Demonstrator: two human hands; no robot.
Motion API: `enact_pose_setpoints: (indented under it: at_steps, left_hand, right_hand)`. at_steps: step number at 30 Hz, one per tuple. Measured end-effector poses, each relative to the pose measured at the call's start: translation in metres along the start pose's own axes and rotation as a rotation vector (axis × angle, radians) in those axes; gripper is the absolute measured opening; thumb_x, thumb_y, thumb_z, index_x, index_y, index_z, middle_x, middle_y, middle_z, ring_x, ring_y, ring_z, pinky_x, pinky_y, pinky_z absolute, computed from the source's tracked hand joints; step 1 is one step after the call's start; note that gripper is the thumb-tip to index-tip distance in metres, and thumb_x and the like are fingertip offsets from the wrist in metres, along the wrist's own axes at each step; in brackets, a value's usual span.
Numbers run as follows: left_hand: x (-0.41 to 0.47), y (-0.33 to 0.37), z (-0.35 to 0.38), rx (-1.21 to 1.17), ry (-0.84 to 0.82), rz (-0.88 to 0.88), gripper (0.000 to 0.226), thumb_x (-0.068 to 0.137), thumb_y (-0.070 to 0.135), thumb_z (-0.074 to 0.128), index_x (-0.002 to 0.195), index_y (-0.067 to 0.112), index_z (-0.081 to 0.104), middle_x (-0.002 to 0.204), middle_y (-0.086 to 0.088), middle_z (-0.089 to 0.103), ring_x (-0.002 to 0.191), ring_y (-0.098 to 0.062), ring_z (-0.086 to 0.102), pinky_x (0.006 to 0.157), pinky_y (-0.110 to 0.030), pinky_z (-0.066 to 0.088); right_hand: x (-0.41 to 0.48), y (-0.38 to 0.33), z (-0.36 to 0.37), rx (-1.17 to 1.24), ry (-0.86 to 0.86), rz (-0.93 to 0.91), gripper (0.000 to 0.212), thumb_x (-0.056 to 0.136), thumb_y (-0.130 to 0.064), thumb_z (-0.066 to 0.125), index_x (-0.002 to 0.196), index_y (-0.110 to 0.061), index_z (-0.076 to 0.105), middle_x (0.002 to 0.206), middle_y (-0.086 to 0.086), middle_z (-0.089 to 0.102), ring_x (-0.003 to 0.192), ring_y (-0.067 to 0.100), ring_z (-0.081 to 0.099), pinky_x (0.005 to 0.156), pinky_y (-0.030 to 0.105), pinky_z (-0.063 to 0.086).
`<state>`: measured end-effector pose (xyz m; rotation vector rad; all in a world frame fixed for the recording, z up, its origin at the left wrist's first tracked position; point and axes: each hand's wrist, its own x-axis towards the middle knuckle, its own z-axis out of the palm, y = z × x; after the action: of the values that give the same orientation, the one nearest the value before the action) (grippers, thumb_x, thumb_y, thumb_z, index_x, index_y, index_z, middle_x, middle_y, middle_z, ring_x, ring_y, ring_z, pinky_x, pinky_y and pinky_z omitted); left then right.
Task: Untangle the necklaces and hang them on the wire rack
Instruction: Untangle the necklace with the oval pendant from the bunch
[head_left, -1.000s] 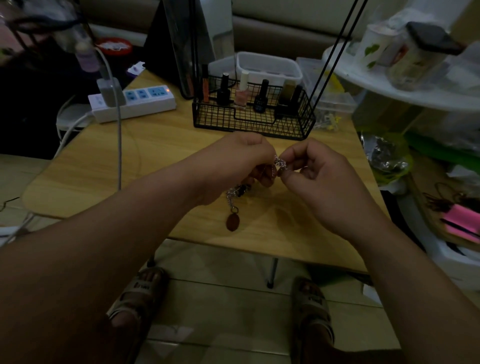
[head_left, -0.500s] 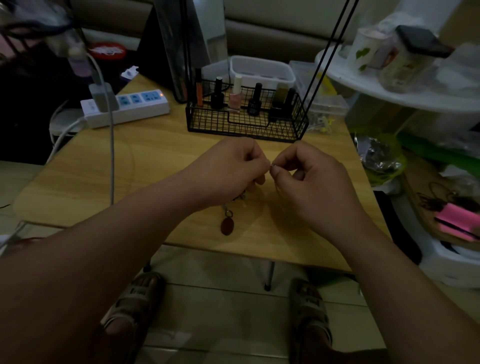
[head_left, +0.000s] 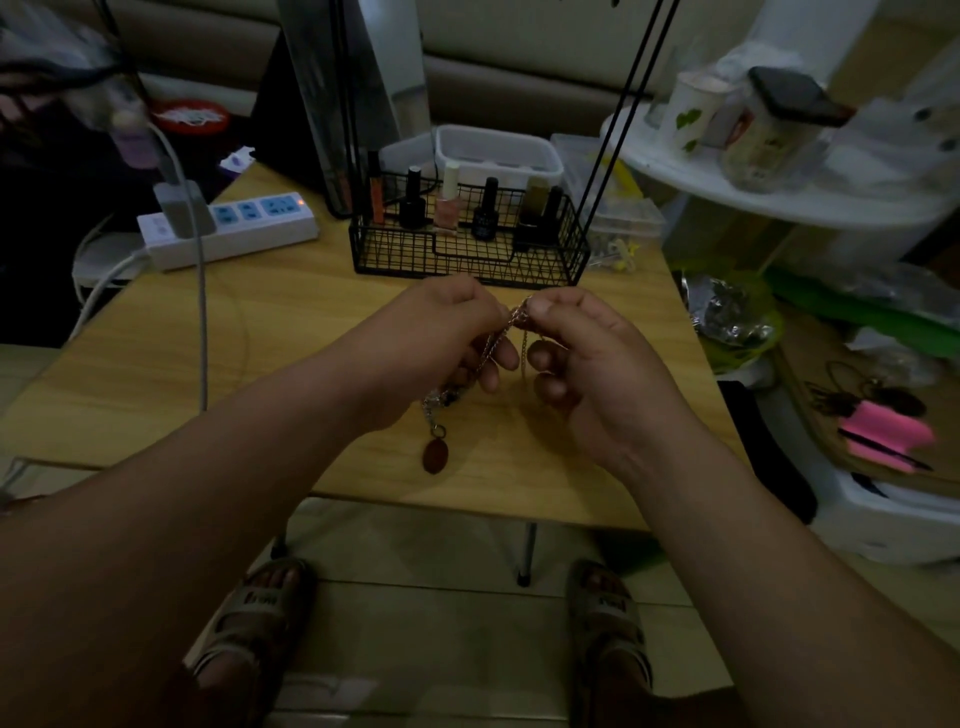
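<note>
a white power strip (head_left: 234, 228) lies at the left of the table (head_left: 156, 353). the left hand (head_left: 441, 343) pinches the tangled necklaces (head_left: 498, 335) above the tabletop, with an oval pendant (head_left: 435, 456) below its wrist. the wire rack (head_left: 467, 260) stands just behind. the right hand (head_left: 587, 364) pinches the same tangle. half a second ago the fingertips met; now they are slightly apart, and chain shows between them.

A home living room — a sofa (head_left: 519, 78) behind the small wooden table (head_left: 291, 332), nail polish bottles (head_left: 448, 202), power strip (head_left: 234, 223).
</note>
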<state>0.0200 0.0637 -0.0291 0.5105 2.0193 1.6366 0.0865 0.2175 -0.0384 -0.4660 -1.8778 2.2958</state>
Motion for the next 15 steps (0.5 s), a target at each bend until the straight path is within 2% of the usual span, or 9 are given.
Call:
enact_pose_setpoints:
  at_steps: [2, 6, 9, 13, 15]
  left_hand:
    - [-0.0017, 0.0002, -0.0007, 0.011, 0.005, 0.006, 0.016, 0.107, 0.023, 0.052, 0.102, 0.013, 0.063, 0.079, -0.002, 0.075, 0.069, -0.019, 0.066, 0.076, -0.043, 0.046]
    - [-0.0032, -0.0023, -0.001, 0.094, 0.027, 0.025, 0.016, 0.104, 0.024, 0.056, 0.097, 0.013, 0.065, 0.072, 0.002, 0.069, 0.065, -0.016, 0.061, 0.07, -0.041, 0.047]
    - [-0.0025, -0.0059, -0.0017, 0.126, 0.02, 0.024, 0.015, 0.101, 0.024, 0.06, 0.095, 0.012, 0.066, 0.069, 0.004, 0.065, 0.064, -0.016, 0.057, 0.066, -0.039, 0.047]
    - [-0.0006, -0.0045, -0.0073, 0.176, 0.026, 0.046, 0.016, 0.104, 0.025, 0.057, 0.097, 0.015, 0.066, 0.069, 0.004, 0.067, 0.057, -0.007, 0.056, 0.051, -0.019, 0.044]
    - [0.0004, -0.003, -0.0103, 0.218, 0.024, 0.08, 0.015, 0.104, 0.025, 0.058, 0.099, 0.015, 0.068, 0.074, 0.001, 0.071, 0.058, -0.006, 0.058, 0.049, -0.016, 0.044]
  right_hand:
    - [0.0008, -0.0003, -0.0012, -0.039, -0.003, -0.001, 0.004, 0.098, -0.015, 0.063, 0.097, -0.016, 0.067, 0.091, 0.0, 0.067, 0.062, 0.007, 0.05, 0.046, 0.02, 0.031]
    - [-0.0045, -0.0003, -0.0032, -0.296, -0.091, -0.055, 0.007, 0.099, -0.019, 0.064, 0.096, -0.014, 0.068, 0.089, 0.008, 0.063, 0.06, 0.009, 0.047, 0.045, 0.019, 0.034]
    - [-0.0058, -0.0025, -0.0052, -0.379, -0.123, -0.064, 0.007, 0.098, -0.021, 0.067, 0.098, -0.014, 0.069, 0.086, 0.006, 0.066, 0.058, 0.007, 0.049, 0.047, 0.017, 0.038]
    - [-0.0016, -0.0036, -0.0088, -0.463, -0.122, -0.087, 0.009, 0.097, -0.015, 0.07, 0.105, -0.012, 0.071, 0.086, 0.002, 0.073, 0.056, 0.001, 0.053, 0.05, 0.016, 0.042]
    - [0.0005, -0.0026, -0.0098, -0.524, -0.121, -0.114, 0.01, 0.097, -0.018, 0.07, 0.106, -0.014, 0.074, 0.083, -0.001, 0.073, 0.057, -0.002, 0.054, 0.052, 0.016, 0.043]
